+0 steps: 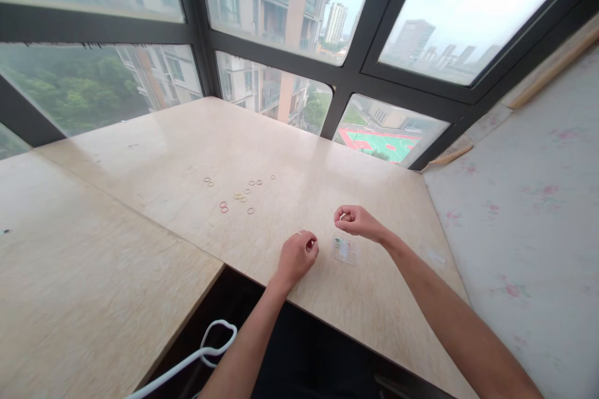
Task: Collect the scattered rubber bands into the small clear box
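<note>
My left hand (297, 255) is curled closed near the table's front edge, pinching something small and red at its fingertips. My right hand (356, 221) is closed in a loose fist a little to the right and farther back; what it grips is too small to name. Between and just below them lies a small clear plastic box (344, 249) with coloured bits inside. Several small rubber-band rings (239, 197) in red, yellow and orange are scattered on the beige table (187, 156) beyond my hands.
Large dark-framed windows (346, 68) run behind the table. A floral-patterned surface (528, 199) lies to the right. A white cable (206, 352) loops in the dark gap below the table's front edge. A second tabletop (70, 274) adjoins at the left.
</note>
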`<state>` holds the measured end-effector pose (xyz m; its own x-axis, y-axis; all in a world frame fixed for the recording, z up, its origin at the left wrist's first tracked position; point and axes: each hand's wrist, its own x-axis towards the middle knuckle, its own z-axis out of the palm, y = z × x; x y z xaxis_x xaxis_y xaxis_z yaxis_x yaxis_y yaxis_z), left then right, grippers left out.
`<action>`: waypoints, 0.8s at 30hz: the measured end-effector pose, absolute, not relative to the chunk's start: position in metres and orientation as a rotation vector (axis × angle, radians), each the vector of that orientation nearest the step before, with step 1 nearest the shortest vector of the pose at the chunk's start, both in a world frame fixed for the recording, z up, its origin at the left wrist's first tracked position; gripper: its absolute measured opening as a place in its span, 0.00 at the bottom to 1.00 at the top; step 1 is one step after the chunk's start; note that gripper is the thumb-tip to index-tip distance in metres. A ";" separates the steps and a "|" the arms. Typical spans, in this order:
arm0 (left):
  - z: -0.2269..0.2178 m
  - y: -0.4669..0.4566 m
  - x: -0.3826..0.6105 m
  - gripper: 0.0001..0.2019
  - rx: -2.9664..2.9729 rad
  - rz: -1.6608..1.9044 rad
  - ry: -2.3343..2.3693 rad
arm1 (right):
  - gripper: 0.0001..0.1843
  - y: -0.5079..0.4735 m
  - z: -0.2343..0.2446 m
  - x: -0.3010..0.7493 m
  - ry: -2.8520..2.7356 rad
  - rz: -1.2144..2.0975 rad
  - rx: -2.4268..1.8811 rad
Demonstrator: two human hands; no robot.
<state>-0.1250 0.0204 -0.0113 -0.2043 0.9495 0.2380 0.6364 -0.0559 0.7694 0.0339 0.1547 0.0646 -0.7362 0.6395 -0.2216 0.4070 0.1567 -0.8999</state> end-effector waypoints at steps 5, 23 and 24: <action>-0.011 0.020 -0.125 0.05 1.706 1.155 1.839 | 0.05 0.151 0.059 0.077 -2.385 1.334 -1.163; -0.012 0.020 -0.125 0.05 1.737 1.124 1.867 | 0.09 0.145 0.038 0.104 -2.491 1.054 -1.103; -0.012 0.020 -0.125 0.05 1.739 1.126 1.869 | 0.10 0.146 0.037 0.106 -2.460 1.065 -1.105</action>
<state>-0.1247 0.0203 -0.0124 -0.1857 0.9484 0.2570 0.6706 -0.0688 0.7386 0.1056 0.1456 0.0368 -0.6847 0.7252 -0.0728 0.5493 0.4479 -0.7054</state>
